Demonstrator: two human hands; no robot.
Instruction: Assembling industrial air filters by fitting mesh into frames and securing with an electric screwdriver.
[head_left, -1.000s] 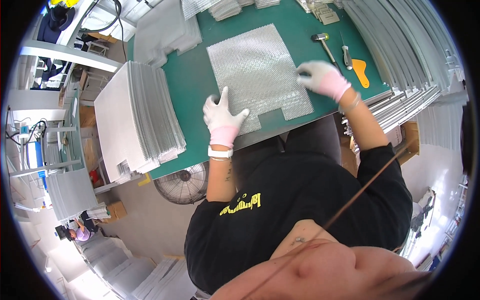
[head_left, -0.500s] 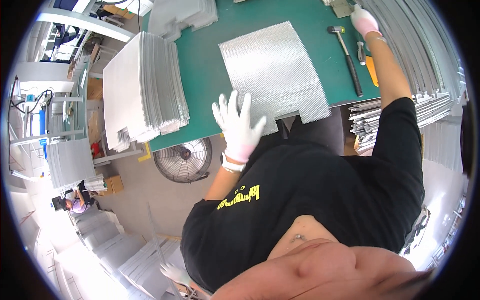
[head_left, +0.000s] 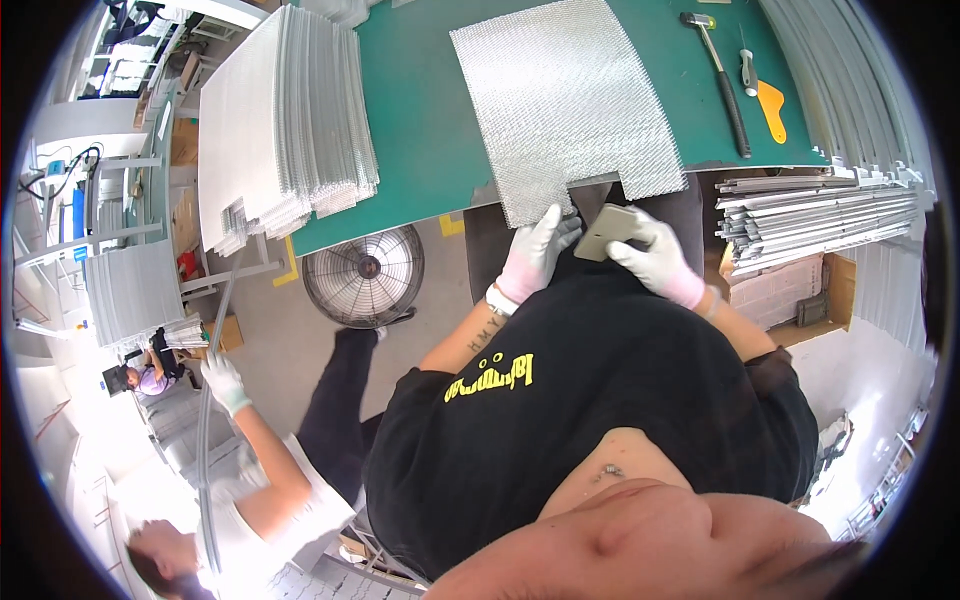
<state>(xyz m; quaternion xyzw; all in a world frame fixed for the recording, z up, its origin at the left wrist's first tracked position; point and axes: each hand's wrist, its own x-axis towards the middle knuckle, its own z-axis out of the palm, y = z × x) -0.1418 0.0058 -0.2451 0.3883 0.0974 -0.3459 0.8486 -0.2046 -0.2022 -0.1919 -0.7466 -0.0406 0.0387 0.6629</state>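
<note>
Just past the near edge of the green table (head_left: pixel 420 165), my right hand (head_left: pixel 655 258), in a white glove, grips a flat grey-beige rectangular piece (head_left: pixel 600 232) about as big as a phone. Its exact kind I cannot make out. My left hand (head_left: pixel 540 255), also gloved, is open beside that piece, fingers stretched, close to the lower corner of a silvery mesh sheet (head_left: pixel 570 95). Whether it touches the sheet I cannot tell. The sheet lies flat on the table, its notched near end reaching over the edge.
A thick stack of mesh sheets (head_left: pixel 270 130) stands on the left. At right lie a hammer (head_left: pixel 722 90), a screwdriver (head_left: pixel 748 72), a yellow scraper (head_left: pixel 771 110) and metal strips (head_left: pixel 820 215). A floor fan (head_left: pixel 368 265) is below. Behind left, a person (head_left: pixel 270 490) holds a long strip (head_left: pixel 207 440).
My right hand has come back from the far right of the table with the flat piece. My left hand has moved right and nearer to me. The other person has come further into view.
</note>
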